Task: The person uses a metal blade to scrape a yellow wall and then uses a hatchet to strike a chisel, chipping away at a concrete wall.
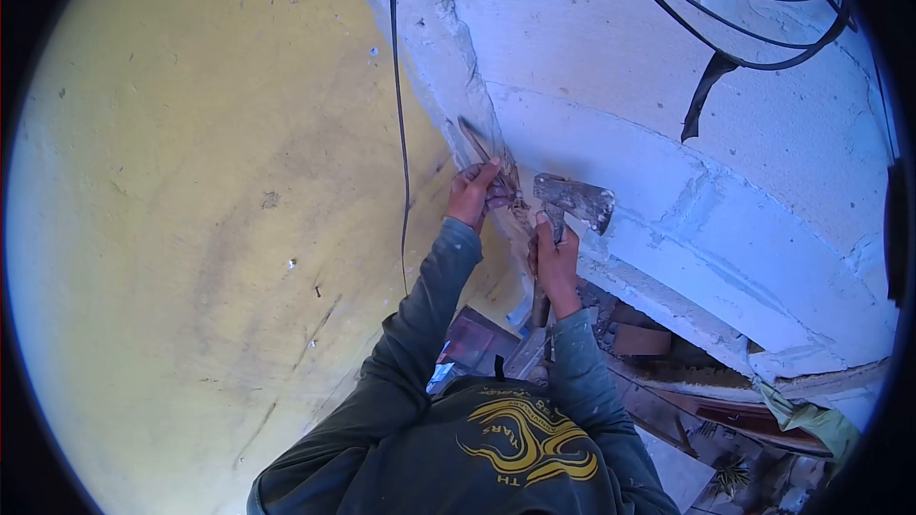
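At the wall corner (469, 57) | left hand (474, 195), fingers clamped on chisel (475, 141); right hand (553, 257), fingers wrapped round hammer (572, 198)

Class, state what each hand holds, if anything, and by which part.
Left hand grips a chisel around its shaft, against the wall corner. Right hand grips a hammer by its handle, just below the head.

Dark shirt (410, 477) with yellow print (527, 441) on the chest, swirl emblem ringed by small yellow lettering, upside down to the camera, "TH" and what looks like "MARS" legible, remaining letters too small to read
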`<state>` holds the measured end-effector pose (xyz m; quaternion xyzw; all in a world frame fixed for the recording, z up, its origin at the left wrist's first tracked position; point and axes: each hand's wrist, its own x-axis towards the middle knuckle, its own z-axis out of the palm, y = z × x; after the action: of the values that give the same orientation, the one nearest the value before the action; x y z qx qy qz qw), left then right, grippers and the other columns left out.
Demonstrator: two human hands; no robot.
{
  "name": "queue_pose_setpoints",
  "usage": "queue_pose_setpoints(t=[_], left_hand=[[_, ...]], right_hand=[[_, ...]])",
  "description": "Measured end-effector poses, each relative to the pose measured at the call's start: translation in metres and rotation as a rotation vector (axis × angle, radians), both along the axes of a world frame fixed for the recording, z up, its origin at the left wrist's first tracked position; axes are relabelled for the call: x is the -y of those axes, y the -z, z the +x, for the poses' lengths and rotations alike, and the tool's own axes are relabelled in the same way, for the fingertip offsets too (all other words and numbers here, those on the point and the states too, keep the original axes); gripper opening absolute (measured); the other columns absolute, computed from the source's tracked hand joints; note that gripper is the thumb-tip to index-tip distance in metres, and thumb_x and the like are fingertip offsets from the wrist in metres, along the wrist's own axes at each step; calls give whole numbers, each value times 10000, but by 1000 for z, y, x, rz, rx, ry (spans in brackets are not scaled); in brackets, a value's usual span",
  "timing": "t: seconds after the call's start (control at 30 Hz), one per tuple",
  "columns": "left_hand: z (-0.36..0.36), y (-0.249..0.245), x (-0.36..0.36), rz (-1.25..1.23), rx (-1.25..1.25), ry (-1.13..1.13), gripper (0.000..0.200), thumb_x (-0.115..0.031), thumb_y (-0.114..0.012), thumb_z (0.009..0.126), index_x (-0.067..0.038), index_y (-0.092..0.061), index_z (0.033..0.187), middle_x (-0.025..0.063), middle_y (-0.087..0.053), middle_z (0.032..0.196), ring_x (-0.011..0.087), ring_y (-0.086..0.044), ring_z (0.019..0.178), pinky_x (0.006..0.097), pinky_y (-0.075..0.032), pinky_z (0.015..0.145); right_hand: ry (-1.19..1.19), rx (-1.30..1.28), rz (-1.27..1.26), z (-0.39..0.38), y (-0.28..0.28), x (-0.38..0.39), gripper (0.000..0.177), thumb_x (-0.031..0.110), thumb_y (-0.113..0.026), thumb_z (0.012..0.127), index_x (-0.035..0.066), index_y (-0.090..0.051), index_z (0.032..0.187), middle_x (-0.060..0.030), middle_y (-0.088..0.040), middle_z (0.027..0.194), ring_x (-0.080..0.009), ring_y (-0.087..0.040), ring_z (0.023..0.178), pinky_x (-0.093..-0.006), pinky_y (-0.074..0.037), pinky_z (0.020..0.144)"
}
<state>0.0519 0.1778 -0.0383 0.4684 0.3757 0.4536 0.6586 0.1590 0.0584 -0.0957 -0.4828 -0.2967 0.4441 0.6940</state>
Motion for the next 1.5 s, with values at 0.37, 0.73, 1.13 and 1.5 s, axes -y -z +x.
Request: queue_pose_setpoints(t=[0.37, 0.73, 1.13, 1.5], left_hand=[[-11, 4, -21, -65, 73, 50, 344, -343, -580, 921, -1, -587, 885, 139, -656, 792, 212, -662, 689, 328, -579, 636], [-8, 5, -31, -101, 66, 50, 365, -372, -569, 928, -9, -574, 894, 134, -652, 794, 224, -666, 725, 335, -577, 649], [-4, 1, -44, -130, 117, 56, 343, -372, -589, 917, -34, -562, 865, 111, -642, 775, 227, -659, 724, 347, -560, 633], [9, -4, -35, -187, 177, -47, 227, -280, -637, 889, -62, -582, 860, 8, -508, 605, 131, -525, 505, 343, -557, 541]], right_hand=[[-56, -56, -41, -3, 7, 24, 347, 294, -551, 961, 79, -487, 697, 16, -450, 516, -67, -422, 381, -241, -316, 361], [51, -2, 145, -11, -13, 34, 351, 301, -524, 968, 66, -480, 712, -7, -470, 545, -75, -439, 420, -235, -329, 392], [324, 452, 370, -31, 31, -52, 309, 327, -504, 963, 33, -497, 870, -28, -499, 641, -82, -460, 517, -217, -350, 468], [145, 134, 223, -26, 7, -49, 291, 283, -514, 969, 49, -498, 798, 4, -472, 595, -58, -417, 437, -229, -330, 402]])
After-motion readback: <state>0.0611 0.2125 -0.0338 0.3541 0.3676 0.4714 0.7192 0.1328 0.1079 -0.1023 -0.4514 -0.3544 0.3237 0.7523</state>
